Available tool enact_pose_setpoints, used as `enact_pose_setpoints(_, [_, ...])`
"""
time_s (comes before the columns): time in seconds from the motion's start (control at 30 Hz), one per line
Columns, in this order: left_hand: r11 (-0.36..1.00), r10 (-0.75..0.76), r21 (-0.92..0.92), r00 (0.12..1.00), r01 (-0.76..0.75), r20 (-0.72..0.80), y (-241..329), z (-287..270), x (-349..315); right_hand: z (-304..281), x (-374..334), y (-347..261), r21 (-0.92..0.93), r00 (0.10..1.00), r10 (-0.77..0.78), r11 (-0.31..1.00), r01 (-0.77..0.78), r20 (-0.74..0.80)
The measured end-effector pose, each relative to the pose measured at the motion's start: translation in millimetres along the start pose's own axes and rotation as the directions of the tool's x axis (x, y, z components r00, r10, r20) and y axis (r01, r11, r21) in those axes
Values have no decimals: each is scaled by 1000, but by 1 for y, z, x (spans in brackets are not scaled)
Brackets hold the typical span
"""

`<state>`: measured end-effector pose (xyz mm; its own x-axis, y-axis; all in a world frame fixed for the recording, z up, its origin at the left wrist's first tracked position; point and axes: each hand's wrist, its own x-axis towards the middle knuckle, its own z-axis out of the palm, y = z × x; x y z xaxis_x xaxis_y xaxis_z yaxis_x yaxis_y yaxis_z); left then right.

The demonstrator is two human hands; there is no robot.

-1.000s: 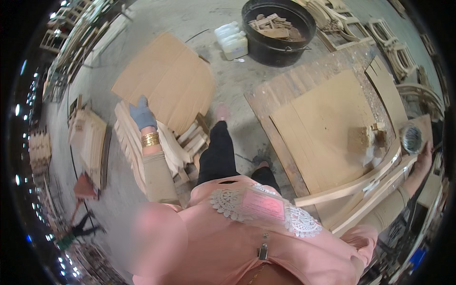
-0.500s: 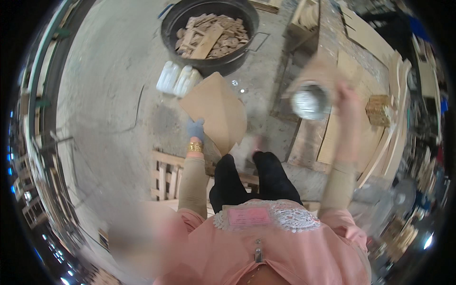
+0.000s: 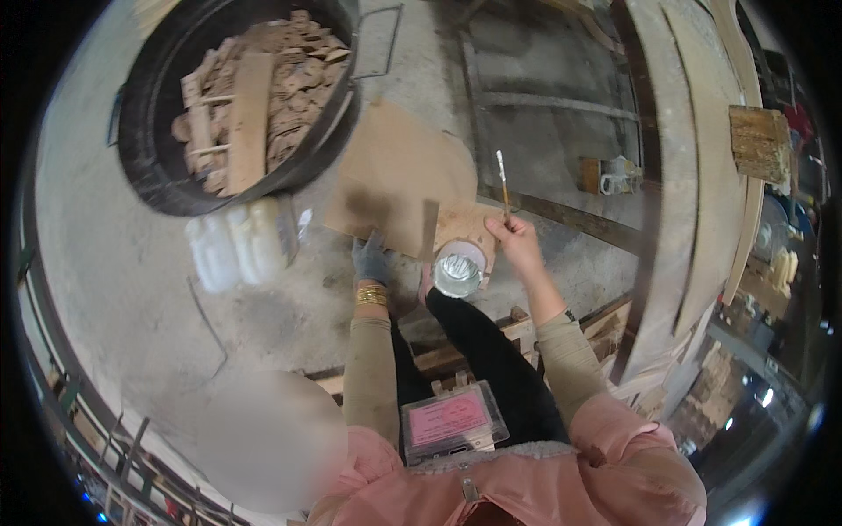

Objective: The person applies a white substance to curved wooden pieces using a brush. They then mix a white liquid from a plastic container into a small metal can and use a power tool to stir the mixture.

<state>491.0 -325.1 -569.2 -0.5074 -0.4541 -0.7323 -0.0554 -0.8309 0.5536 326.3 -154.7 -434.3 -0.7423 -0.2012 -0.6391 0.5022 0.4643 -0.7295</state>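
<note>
My left hand, in a grey glove, grips the near edge of a large brown sheet, like cardboard or thin board. My right hand is bare and closed on the side of a small wooden board. A shiny round metal can sits at the near end of that board; what it contains is hard to make out. Between the right fingers a thin brush stands up, its tip white. The small board and can are just right of the sheet, above my feet.
A big black tub full of wood scraps stands at the far left, with whitish plastic jugs beside it. To the right is a long work table bearing boards and a wood block. Wooden slats lie beneath my legs.
My right hand has brought the small board and can from over the table leftward, close to the sheet. The brush now shows clearly. The view has turned and moved nearer the tub.
</note>
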Motion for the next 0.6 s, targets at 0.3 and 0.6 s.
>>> enact_pose_setpoints(0.3, [986, -165, 29, 971, 163, 170, -13, -2, 85, 22, 58, 52, 10, 999, 51, 999, -51, 10])
enact_pose_setpoints(0.6, [772, -239, 588, 746, -242, 621, 96, 35, 38, 74, 79, 40, -174, 877, 74, 985, 11, 475])
